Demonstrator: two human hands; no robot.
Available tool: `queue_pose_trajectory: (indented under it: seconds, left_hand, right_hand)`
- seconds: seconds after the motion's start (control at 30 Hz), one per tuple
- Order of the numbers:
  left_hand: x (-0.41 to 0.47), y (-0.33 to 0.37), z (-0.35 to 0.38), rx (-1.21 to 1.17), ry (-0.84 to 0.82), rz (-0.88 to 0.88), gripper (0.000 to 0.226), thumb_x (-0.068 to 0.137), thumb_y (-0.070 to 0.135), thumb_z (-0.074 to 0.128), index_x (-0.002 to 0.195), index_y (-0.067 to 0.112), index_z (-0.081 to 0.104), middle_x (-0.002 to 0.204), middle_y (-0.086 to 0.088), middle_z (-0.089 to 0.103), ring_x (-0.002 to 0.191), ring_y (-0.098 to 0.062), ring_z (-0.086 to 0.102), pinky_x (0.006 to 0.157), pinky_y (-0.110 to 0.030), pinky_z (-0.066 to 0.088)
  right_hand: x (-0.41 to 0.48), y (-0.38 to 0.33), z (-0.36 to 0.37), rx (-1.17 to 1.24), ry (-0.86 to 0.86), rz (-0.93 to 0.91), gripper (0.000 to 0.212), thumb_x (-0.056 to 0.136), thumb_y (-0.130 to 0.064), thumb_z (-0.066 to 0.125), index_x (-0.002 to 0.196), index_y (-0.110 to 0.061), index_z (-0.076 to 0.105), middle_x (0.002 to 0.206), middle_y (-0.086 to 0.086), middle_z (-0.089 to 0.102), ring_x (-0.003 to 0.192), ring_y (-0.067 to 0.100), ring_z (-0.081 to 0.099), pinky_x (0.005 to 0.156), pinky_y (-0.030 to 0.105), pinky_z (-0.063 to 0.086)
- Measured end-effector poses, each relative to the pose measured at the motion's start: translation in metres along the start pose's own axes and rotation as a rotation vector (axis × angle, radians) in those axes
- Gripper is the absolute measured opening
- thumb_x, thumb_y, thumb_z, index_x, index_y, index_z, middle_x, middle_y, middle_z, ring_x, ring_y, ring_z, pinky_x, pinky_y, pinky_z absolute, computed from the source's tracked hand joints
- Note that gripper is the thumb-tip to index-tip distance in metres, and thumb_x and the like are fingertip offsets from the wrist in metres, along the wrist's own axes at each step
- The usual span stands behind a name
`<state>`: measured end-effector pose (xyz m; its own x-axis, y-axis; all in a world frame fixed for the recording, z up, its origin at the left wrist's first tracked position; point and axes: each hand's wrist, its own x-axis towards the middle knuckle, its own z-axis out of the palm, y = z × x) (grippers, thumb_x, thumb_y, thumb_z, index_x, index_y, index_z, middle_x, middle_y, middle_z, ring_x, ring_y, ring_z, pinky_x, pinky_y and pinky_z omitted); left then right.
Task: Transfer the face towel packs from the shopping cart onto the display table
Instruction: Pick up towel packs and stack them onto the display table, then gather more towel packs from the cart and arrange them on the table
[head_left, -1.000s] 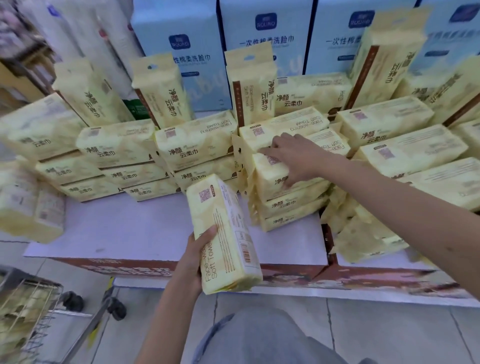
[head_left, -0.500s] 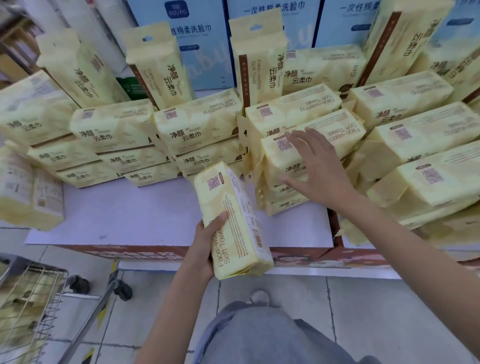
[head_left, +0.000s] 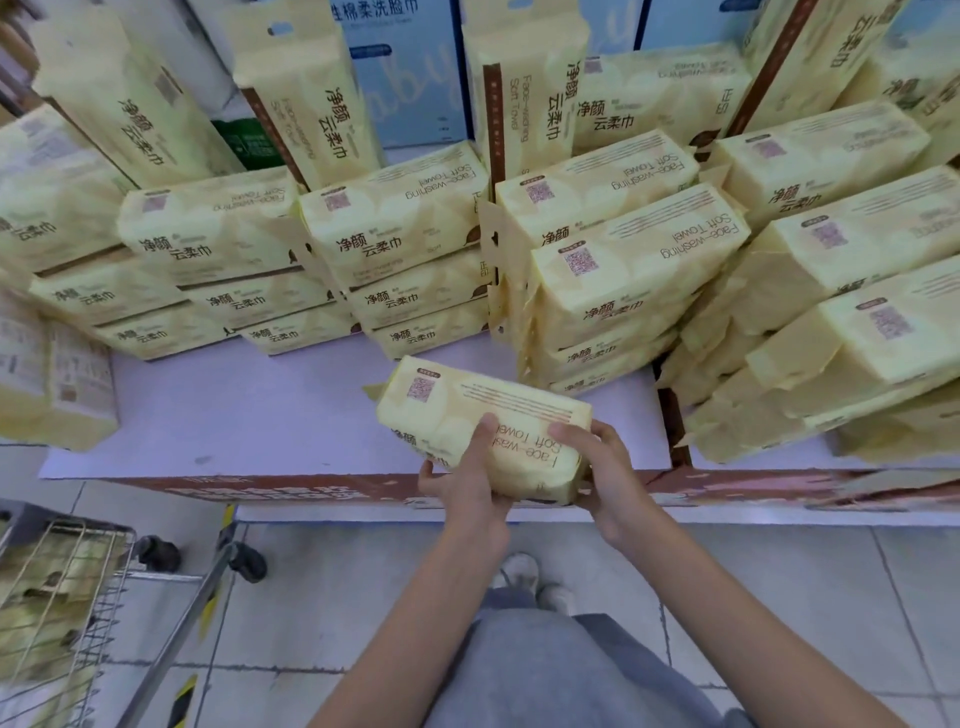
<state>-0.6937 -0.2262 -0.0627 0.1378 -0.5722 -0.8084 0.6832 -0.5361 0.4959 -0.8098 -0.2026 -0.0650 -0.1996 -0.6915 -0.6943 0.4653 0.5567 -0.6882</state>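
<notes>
Between hands (head_left: 467, 480) (head_left: 609, 475), towel pack (head_left: 511, 408), apparently over table (head_left: 249, 415)

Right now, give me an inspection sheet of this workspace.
Surface: pale lilac display table top, yellow stacked packs along its back and right.
Job's things: soft pale-yellow plastic face towel pack held above the table's front edge; silver wire shopping cart lower left, holding more packs.
Clutter: nothing seen.
Hands: left hand and right hand both grip the held pack.
Cables: nothing seen.
Surroundings: tall blue cartons behind the display; grey tiled floor.
</notes>
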Motion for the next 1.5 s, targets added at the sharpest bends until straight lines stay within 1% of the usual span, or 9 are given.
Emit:
queue_pose_trajectory:
  seconds: [0.2,0.3,0.37,0.5,0.6,0.83,1.0,1.23,1.5]
  left_hand:
    - [0.019,0.026,-0.012,0.18,0.029,-0.014,0.082,0.078,0.046,0.071,0.141,0.033,0.02,0.125,-0.004,0.046,0.086,-0.029,0.064,0.057,-0.041,0.05]
    - [0.039,0.043,-0.014,0.347,-0.137,-0.13,0.039,0.081,0.053,0.063,0.108,0.026,0.065,0.113,-0.005,0.051,0.093,-0.035,0.059,0.073,-0.049,0.054]
    - [0.049,0.041,-0.009,0.388,-0.196,-0.256,0.027,0.081,0.045,0.067,0.083,0.018,0.071,0.096,-0.009,0.058,0.082,-0.033,0.06,0.073,-0.05,0.056]
    - [0.072,0.011,0.006,0.415,-0.188,-0.257,0.04,0.083,0.022,0.071,0.117,0.008,0.054,0.118,-0.017,0.056,0.096,-0.038,0.061,0.057,-0.046,0.058]
    - [0.089,-0.008,0.014,0.397,-0.134,-0.207,0.034,0.083,0.01,0.071,0.103,0.011,0.044,0.109,-0.014,0.054,0.089,-0.035,0.06,0.048,-0.041,0.056]
    - [0.114,-0.035,0.016,0.328,-0.092,-0.26,0.045,0.081,0.006,0.071,0.118,0.004,0.045,0.115,-0.02,0.06,0.092,-0.033,0.061,0.088,-0.054,0.052]
    - [0.113,-0.044,0.032,0.361,-0.06,-0.367,0.067,0.077,0.019,0.077,0.134,0.011,0.044,0.13,-0.015,0.055,0.097,-0.028,0.06,0.061,-0.036,0.057]
    - [0.099,-0.062,0.057,0.28,-0.047,-0.532,0.052,0.08,0.011,0.074,0.127,0.002,0.054,0.121,-0.021,0.061,0.104,-0.035,0.06,0.074,-0.045,0.054]
    - [0.096,-0.072,0.071,0.332,-0.049,-0.49,0.067,0.079,0.015,0.075,0.137,0.008,0.041,0.129,-0.02,0.055,0.106,-0.035,0.06,0.062,-0.043,0.059]
  right_hand:
    - [0.024,-0.019,-0.041,0.039,-0.077,0.047,0.023,0.086,-0.023,0.055,0.104,-0.013,0.064,0.076,-0.001,0.073,0.046,0.007,0.06,0.037,0.017,0.042]
    - [0.039,-0.021,-0.061,-0.102,-0.065,0.042,0.04,0.076,-0.029,0.064,0.112,-0.013,0.063,0.097,0.006,0.073,0.08,0.019,0.068,0.059,0.033,0.053]
    - [0.048,-0.021,-0.069,-0.144,-0.051,0.027,0.054,0.066,-0.032,0.066,0.116,-0.014,0.063,0.11,0.01,0.07,0.105,0.031,0.062,0.078,0.043,0.05]
    - [0.068,-0.018,-0.075,-0.046,-0.013,-0.005,0.061,0.07,-0.027,0.064,0.127,-0.008,0.054,0.109,0.011,0.07,0.1,0.027,0.067,0.07,0.036,0.055]
    - [0.084,-0.017,-0.075,0.07,0.07,0.003,0.048,0.088,-0.022,0.056,0.132,-0.006,0.048,0.099,0.008,0.073,0.083,0.021,0.07,0.057,0.028,0.054]
    - [0.108,0.004,-0.073,0.279,0.328,0.116,0.052,0.085,-0.015,0.067,0.133,-0.01,0.049,0.117,0.009,0.066,0.099,0.022,0.064,0.066,0.031,0.052]
    - [0.119,0.009,-0.059,0.517,0.459,0.261,0.06,0.079,-0.025,0.075,0.131,-0.009,0.049,0.126,0.011,0.06,0.114,0.029,0.057,0.092,0.047,0.048]
    - [0.135,-0.013,-0.07,0.525,0.604,0.205,0.065,0.079,-0.027,0.076,0.132,-0.009,0.044,0.122,0.012,0.061,0.106,0.028,0.061,0.09,0.045,0.052]
    - [0.139,-0.018,-0.087,0.424,0.516,0.239,0.067,0.081,-0.041,0.07,0.134,-0.009,0.044,0.127,0.011,0.059,0.112,0.026,0.059,0.094,0.042,0.051]
